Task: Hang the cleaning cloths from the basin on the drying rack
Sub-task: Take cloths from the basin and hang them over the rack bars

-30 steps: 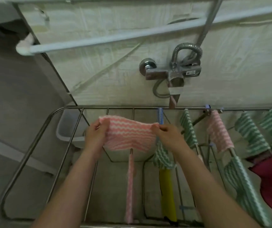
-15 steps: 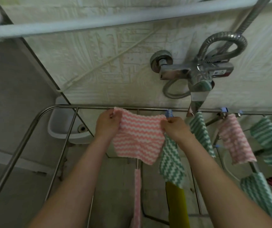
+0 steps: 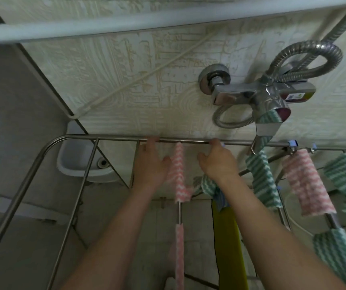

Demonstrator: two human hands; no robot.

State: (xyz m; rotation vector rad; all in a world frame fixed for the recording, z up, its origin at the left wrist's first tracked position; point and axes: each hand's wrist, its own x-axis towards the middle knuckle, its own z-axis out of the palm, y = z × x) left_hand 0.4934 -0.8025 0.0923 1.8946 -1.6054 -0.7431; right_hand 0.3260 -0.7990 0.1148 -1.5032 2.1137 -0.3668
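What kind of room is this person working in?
Most likely a bathroom or washroom: a chrome shower mixer tap with a coiled metal hose is on the wall, and a steel drying rack hung with striped cloths stands by a small basin.

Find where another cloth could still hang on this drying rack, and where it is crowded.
Free: the bare rail between the rack's curved left frame and the striped pink cloth at the top bar. Crowded: everything right of that cloth, where green cloths and another pink cloth fill the rails.
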